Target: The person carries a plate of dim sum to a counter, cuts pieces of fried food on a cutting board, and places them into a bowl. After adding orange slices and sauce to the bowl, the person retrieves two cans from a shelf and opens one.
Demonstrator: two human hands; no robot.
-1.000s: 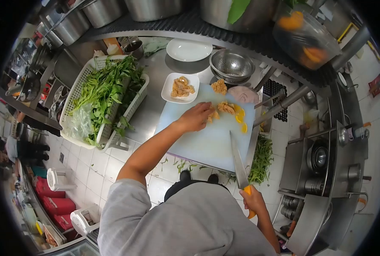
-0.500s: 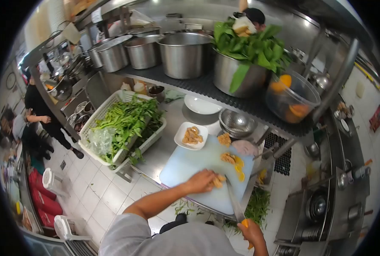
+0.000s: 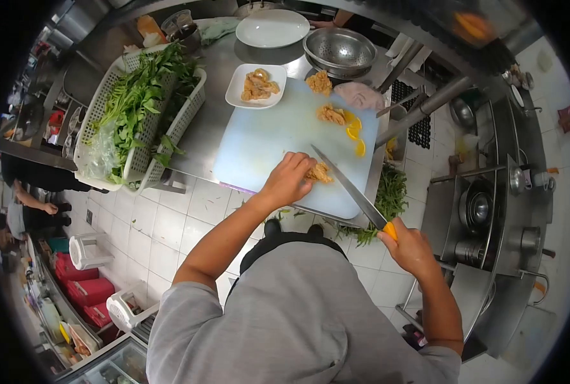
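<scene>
At the far left edge of the steel counter (image 3: 224, 128) sits a white slotted basket (image 3: 109, 109) heaped with leafy greens (image 3: 141, 96), and a clear plastic bag (image 3: 102, 157) lies at its near end. Behind the basket, at the counter's back edge, stand a few small jars, too blurred to identify. A square white dish (image 3: 241, 97) with pieces of fried food stands just off the back left corner of the pale cutting board (image 3: 266, 144); a round white plate (image 3: 272, 29) lies further back.

The left hand (image 3: 288, 181) rests near the front edge of the board, fingers curled and pressed together over a piece of fried food (image 3: 320, 173), pinning it down. The knife (image 3: 349, 189) has its blade slanting across the front right part of the board, tip just beside that piece. The right hand (image 3: 410, 246) is off the board's front right corner, fingers wrapped tight around the orange handle.

Toward the back right corner of the board lie more fried pieces (image 3: 330, 114), yellow-orange slices (image 3: 355, 131) and a pale lump (image 3: 360, 96). A metal colander (image 3: 339, 48) stands behind the board. More greens (image 3: 387, 205) hang below the board's right edge.
</scene>
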